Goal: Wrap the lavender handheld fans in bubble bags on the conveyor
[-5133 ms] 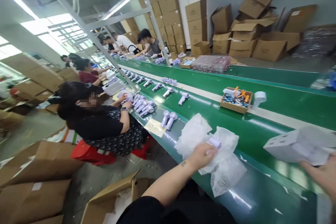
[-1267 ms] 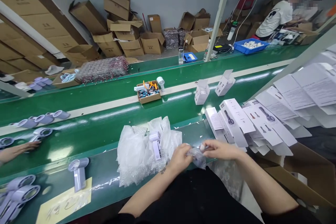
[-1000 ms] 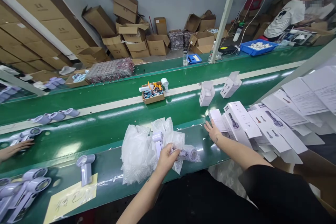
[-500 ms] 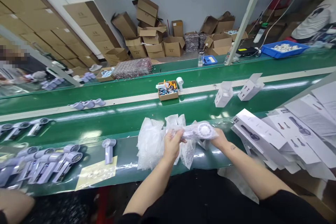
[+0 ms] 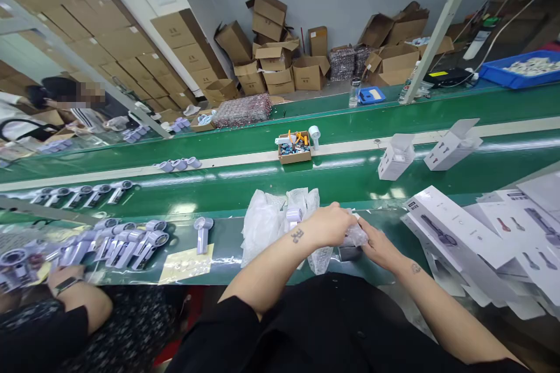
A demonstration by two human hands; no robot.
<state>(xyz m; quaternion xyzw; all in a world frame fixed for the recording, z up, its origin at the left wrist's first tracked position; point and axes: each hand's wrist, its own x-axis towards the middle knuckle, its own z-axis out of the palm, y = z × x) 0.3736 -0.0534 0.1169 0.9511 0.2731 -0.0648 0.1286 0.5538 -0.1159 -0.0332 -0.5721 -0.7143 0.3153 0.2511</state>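
My left hand (image 5: 336, 225) reaches across to the right, its fingers closed on a crumpled clear plastic bag (image 5: 357, 236). On the bag's other side my right hand (image 5: 380, 246) grips it too, thumb near the left fingertips. What the bag holds is mostly hidden by my hands. Just under it lies a grey object (image 5: 350, 253) whose kind I cannot make out. White bubble-wrap bags (image 5: 260, 227) are heaped left of my hands. A lilac handheld fan head (image 5: 294, 215) shows among them, partly behind my left forearm.
Flat printed boxes (image 5: 446, 233) are piled at right. Two open white boxes (image 5: 396, 157) stand on the green belt beyond. A small carton (image 5: 295, 154) of parts sits ahead. Left are a lone fan (image 5: 202, 236), a yellowish sheet (image 5: 186, 265), many fans (image 5: 140, 245) and a co-worker's hand (image 5: 65, 277).
My left hand has moved right, close to my right hand. The bagged fan, stretched out between both hands before, is now mostly covered by them. The view has swung left.
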